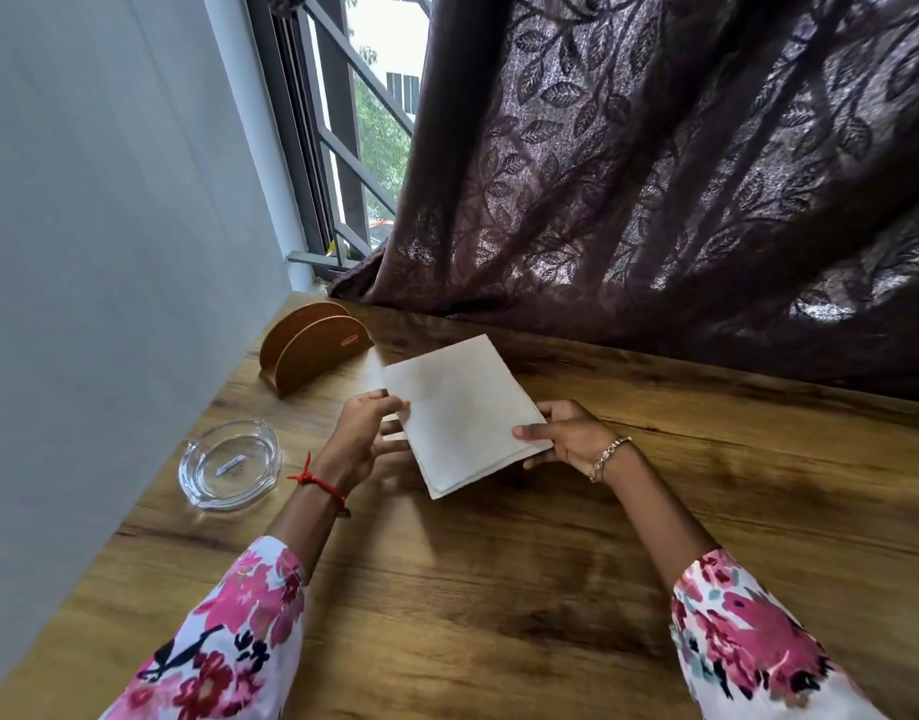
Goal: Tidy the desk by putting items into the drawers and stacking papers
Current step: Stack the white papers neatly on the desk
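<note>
Holding one thin stack of white papers (465, 413) just above the bench (499, 589), I clasp its left edge in my left grip (366, 433) and pinch its right edge in my right grip (566, 436), thumb on top. The sheets look soft, faintly mottled, layered at the near corner. One wooden holder (311, 350) and one glass dish (228, 465) sit left, by the wall; open wood spreads toward me.

A dark brown leaf-patterned curtain (654, 174) hangs to the desk's (499, 589) far edge, covering most of a barred window (337, 148). Green trees (382, 132) and a pale building (389, 33) show through the gap. A plain grey wall (109, 200) stands left.
</note>
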### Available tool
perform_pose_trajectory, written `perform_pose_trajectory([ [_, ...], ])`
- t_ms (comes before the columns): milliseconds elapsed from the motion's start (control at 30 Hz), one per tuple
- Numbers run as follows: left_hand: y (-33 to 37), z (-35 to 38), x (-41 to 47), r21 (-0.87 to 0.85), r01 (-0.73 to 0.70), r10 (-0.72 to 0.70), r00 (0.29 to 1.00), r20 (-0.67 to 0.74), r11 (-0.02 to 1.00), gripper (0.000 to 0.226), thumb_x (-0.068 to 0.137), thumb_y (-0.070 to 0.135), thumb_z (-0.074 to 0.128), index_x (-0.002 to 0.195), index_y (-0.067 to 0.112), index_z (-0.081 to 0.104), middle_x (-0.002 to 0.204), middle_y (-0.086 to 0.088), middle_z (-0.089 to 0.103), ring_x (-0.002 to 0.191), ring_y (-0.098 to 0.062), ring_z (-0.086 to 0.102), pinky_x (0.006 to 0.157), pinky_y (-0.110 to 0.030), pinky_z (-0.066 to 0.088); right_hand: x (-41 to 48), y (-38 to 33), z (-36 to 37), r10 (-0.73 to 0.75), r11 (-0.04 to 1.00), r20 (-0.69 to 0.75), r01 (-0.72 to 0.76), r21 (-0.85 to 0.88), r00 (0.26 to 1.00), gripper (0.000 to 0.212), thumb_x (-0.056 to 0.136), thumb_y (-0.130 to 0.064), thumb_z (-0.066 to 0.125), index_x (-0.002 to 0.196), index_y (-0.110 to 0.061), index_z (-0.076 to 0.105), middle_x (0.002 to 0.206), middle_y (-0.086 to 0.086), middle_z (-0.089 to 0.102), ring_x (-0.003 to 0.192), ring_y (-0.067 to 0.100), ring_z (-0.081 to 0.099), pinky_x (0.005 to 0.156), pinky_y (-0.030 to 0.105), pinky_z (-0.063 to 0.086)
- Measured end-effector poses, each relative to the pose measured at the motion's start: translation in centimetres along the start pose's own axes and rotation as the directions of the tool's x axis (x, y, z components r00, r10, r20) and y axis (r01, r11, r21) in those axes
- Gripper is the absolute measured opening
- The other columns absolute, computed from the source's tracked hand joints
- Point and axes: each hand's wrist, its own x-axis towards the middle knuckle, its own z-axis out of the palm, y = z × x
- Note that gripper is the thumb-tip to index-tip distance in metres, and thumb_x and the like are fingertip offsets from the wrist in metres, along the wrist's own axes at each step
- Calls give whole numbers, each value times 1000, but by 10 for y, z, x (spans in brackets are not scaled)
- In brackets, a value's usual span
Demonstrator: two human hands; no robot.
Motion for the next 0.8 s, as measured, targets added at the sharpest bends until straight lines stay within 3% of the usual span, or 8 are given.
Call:
perform_pose_trajectory([
  [133, 11, -7, -4, 41, -41, 40, 999, 13, 998, 21, 87, 0, 52, 105, 11, 53, 92, -10, 64, 78, -26, 65, 61, -37, 58, -4, -10, -4, 3, 997, -12, -4, -79, 1000, 33, 83, 3, 60, 115, 4, 52, 90, 6, 61, 78, 17, 60, 47, 24, 56],
  [267, 20, -11, -10, 134, -104, 103, 995, 14, 985, 21, 85, -5, 57, 101, 9, 56, 85, -12, 65, 60, -18, 68, 52, -33, 58, -6, -19, -2, -31, 994, -8, 30, -109, 999, 34, 84, 6, 57, 118, 8, 50, 91, 8, 59, 78, 19, 59, 47, 23, 55],
  [400, 24, -18, -14, 177, -155, 159, 987, -9, 972, 21, 82, -9, 59, 91, 10, 60, 79, -14, 65, 54, -15, 67, 52, -31, 58, -6, -23, -3, -82, 993, -104, 72, -96, 991, 34, 82, 13, 55, 115, 14, 50, 83, 13, 61, 67, 20, 62, 47, 22, 55],
  [533, 26, -20, -19, 211, -175, 178, 984, 2, 962, 18, 81, -4, 63, 93, 9, 60, 78, -14, 67, 57, -16, 69, 53, -30, 58, -9, -24, -3, -122, 986, -150, 102, -135, 981, 34, 78, 14, 59, 112, 12, 55, 82, 12, 63, 58, 13, 66, 47, 21, 55],
  [700, 27, -22, -24, 225, -199, 208, 978, -19, 954, 16, 80, -8, 62, 89, 5, 61, 78, -16, 66, 56, -16, 68, 55, -29, 59, -11, -26, -5, -225, 958, -202, 178, -227, 953, 34, 76, 10, 64, 110, 8, 59, 85, 12, 66, 68, 25, 62, 51, 21, 54],
  [800, 29, -25, -25, 172, -177, 188, 981, -48, 969, 14, 79, -10, 61, 88, 0, 60, 75, -15, 66, 54, -17, 67, 54, -26, 58, -12, -28, -6, -243, 968, -209, 223, -117, 947, 36, 76, 14, 62, 110, 2, 59, 82, 7, 66, 63, 20, 64, 48, 19, 55],
])
